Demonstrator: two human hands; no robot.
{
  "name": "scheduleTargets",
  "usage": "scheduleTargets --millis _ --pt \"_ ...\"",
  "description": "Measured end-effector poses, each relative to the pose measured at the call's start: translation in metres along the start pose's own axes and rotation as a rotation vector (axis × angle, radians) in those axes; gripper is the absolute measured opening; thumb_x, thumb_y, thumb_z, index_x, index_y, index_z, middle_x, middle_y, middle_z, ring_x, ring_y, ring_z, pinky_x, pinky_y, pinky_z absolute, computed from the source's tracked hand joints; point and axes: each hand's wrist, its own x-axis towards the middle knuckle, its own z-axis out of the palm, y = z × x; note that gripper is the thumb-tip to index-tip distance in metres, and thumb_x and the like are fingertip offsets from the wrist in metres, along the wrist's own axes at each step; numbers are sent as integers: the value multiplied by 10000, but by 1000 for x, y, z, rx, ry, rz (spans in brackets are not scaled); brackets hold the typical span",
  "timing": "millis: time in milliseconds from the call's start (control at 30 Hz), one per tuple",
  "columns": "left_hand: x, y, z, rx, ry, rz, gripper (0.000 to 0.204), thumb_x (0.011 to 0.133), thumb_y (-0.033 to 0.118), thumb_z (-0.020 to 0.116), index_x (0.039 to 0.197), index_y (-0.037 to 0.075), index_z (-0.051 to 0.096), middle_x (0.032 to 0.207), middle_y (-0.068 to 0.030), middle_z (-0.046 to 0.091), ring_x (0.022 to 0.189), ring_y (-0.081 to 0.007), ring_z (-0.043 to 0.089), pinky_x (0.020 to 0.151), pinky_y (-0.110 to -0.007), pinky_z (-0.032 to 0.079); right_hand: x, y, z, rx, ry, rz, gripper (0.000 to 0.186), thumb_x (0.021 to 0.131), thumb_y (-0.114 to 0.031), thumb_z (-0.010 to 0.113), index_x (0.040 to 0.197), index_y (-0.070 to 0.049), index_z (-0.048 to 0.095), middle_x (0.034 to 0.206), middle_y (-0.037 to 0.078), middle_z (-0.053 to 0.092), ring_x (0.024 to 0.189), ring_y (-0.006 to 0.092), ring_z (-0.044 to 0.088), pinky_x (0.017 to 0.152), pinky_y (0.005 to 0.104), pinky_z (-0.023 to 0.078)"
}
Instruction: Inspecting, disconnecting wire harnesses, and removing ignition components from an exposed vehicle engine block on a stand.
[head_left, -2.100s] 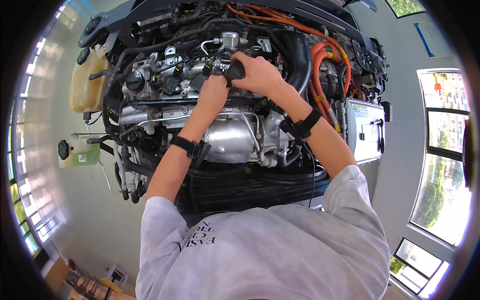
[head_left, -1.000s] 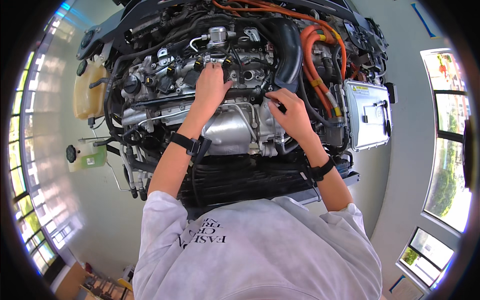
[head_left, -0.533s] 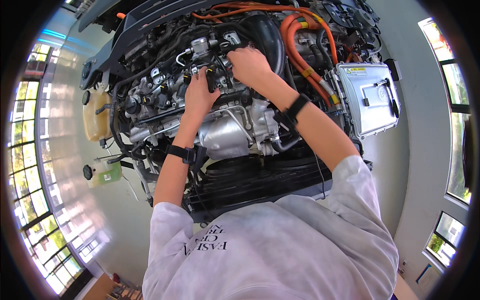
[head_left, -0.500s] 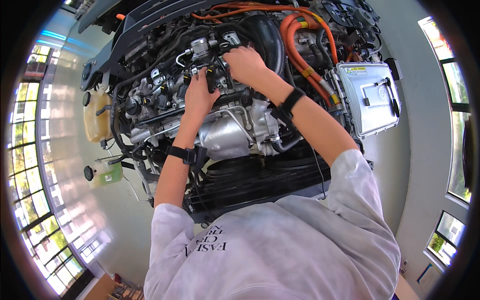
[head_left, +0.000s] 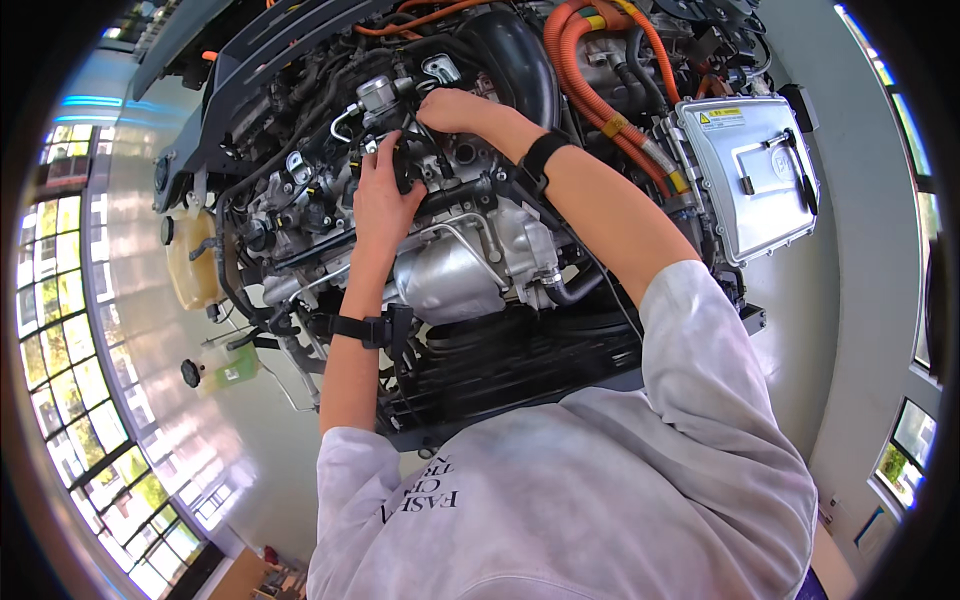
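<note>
An engine point(head_left: 450, 275) with silver metal housings and black hoses fills the space before me. My left hand point(head_left: 383, 205) reaches over its top, thumb and fingers around a black plastic part point(head_left: 405, 172). To the right and farther in, my right hand point(head_left: 452, 110) is closed, its curled fingertips turned down and hidden behind the hand. It is beside a silver bracket point(head_left: 440, 68) and a round silver metal unit point(head_left: 377, 95). A dark round opening point(head_left: 466, 153) shows just below my right wrist. Both wrists wear black straps.
A thick black intake pipe point(head_left: 515, 65) curves close to my right hand. Orange cables point(head_left: 590, 100) run down toward a silver box point(head_left: 750, 180) at the right. A cream tank point(head_left: 193, 262) and a green fluid bottle point(head_left: 228, 370) are at the left. A dark radiator point(head_left: 510, 370) lies nearest me.
My view has shifted slightly, so the engine sits lower left in it. My right hand has curled more tightly, its knuckles drawn together. The left hand keeps to the same black part.
</note>
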Motion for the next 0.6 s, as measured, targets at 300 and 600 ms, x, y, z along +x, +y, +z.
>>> scheduleTargets --millis 300,600 --pt "-6 -5 1 -20 45 19 690 705 99 696 1338 132 423 1142 -209 555 1004 -394 577 844 -433 477 -5 -19 -32 723 -198 412 264 768 -222 548 822 7 667 800 93 639 725 205 522 669 363 397" --pt "0 -10 -6 -33 18 123 704 715 47 708 1362 69 430 1091 -240 605 989 -394 596 836 -422 472 -9 -32 -50 675 -248 597 358 673 -250 714 861 51 667 905 125 666 790 220 612 691 342 469"
